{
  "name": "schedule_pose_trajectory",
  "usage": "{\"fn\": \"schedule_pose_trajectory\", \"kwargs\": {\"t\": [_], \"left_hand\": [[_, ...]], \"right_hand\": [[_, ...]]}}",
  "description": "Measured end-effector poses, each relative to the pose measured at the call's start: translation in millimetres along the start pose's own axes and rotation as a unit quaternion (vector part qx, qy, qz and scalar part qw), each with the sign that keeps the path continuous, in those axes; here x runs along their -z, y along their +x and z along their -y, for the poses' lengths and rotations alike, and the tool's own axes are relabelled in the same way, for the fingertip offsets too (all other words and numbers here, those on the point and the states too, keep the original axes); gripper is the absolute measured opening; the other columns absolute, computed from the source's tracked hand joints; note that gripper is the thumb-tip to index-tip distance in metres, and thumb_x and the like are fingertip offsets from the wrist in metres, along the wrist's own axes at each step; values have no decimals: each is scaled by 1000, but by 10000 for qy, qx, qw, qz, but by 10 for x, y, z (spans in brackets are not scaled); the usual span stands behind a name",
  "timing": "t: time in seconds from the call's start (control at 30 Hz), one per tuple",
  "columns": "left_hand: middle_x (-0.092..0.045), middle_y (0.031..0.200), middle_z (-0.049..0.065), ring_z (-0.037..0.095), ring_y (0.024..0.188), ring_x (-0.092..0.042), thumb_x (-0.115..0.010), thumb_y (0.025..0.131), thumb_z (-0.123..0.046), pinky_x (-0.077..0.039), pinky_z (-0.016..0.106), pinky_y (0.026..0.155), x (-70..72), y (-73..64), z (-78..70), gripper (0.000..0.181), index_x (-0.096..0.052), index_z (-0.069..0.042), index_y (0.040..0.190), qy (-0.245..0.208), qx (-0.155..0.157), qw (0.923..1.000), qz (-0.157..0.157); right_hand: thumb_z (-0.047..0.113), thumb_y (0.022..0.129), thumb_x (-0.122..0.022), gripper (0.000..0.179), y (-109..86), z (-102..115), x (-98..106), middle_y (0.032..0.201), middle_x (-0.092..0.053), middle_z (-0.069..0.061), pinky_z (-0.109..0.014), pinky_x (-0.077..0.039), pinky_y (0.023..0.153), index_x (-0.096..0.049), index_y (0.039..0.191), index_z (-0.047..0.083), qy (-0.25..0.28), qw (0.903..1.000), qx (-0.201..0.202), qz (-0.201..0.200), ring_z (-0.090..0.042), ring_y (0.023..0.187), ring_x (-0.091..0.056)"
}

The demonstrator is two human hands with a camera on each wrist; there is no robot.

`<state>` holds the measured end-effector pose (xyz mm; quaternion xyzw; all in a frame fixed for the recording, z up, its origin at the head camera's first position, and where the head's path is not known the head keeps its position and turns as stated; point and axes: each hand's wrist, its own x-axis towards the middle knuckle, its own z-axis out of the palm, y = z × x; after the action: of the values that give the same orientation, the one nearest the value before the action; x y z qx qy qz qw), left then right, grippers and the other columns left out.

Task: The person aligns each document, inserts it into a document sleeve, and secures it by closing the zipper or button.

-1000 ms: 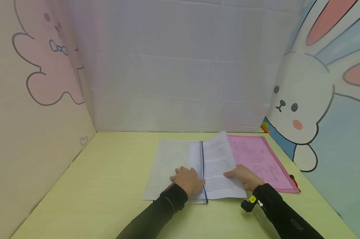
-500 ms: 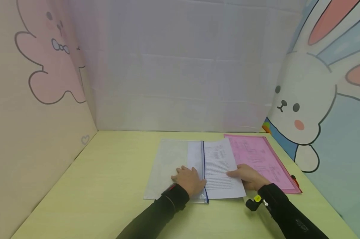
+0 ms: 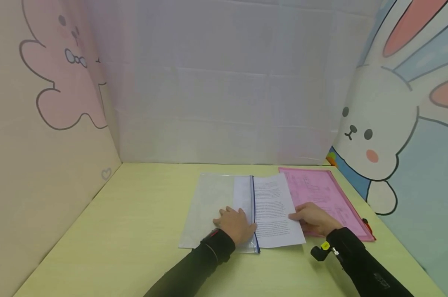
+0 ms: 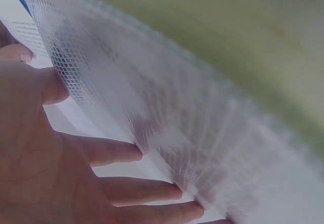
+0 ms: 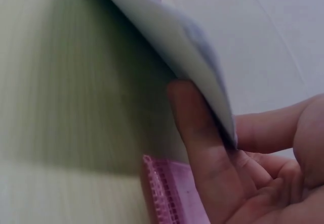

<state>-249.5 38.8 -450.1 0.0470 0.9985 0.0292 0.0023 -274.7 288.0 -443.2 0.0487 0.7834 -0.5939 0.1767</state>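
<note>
A clear mesh zip pouch (image 3: 197, 218) with a blue-edged zip lies flat at mid-table. Printed paper sheets (image 3: 276, 210) reach out of its zip side to the right, their left part showing through the pouch. My left hand (image 3: 235, 225) rests on the pouch with fingers spread, thumb by the zip; the left wrist view shows its fingertips (image 4: 132, 150) against the mesh. My right hand (image 3: 314, 218) pinches the right edge of the sheets between thumb and fingers. In the right wrist view that edge is lifted off the table.
A pink mesh-edged zip pouch (image 3: 328, 202) with printed paper inside lies at the right, partly behind the sheets and right hand. A red zip pull sits at its right edge. A white sheet hangs at the table's back, with cartoon-painted walls at both sides.
My right hand has moved slightly right along with the sheets' edge. The sheets' raised far corner has come down and they lie flatter. My left hand stays on the pouch.
</note>
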Motion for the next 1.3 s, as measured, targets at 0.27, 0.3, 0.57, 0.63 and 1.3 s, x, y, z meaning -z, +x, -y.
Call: {"fn": "schedule_pose_trajectory", "kwargs": {"t": [0.27,0.3,0.57,0.63,1.3], "left_hand": [[-56,140,28,47,128,-53,-53,94,-66,-50,66,89,-1,-13,-1,72,-60,-11,141,47,-37,9999,-85],[-56,140,28,47,128,-53,-54,94,-66,-50,66,89,0,-12,-3,72,-60,-11,141,56,-38,9999,-96],[-54,141,29,48,130,-52,-52,94,-67,-50,66,90,-18,23,0,75,-59,-10,142,37,-61,9999,-81],[-54,142,29,48,130,-52,-51,94,-68,-50,66,90,-30,37,-1,76,-59,-10,143,60,-65,9999,-57],[-55,141,29,47,130,-53,-52,94,-68,-51,66,90,-33,30,-4,74,-60,-11,141,177,-28,9998,-5]], "right_hand": [[4,97,-65,38,57,-6,-84,103,-73,-14,-41,-59,78,-55,129,-15,-352,9993,75,-135,-27,88,-71],[3,97,-64,36,62,1,-101,103,-73,-14,-42,-59,78,-56,127,-15,-338,9993,100,-105,-27,89,-71],[4,98,-64,36,121,51,-240,103,-72,-16,-40,-59,76,-49,126,-12,-262,9995,-92,-114,-25,86,-71],[5,97,-66,36,131,54,-261,102,-71,-14,-38,-58,75,-49,126,-9,-364,9990,-168,-214,-23,85,-69],[10,96,-70,41,106,34,-179,102,-69,-14,-33,-50,70,-51,126,-9,-750,9965,-245,-264,-23,80,-65]]}}
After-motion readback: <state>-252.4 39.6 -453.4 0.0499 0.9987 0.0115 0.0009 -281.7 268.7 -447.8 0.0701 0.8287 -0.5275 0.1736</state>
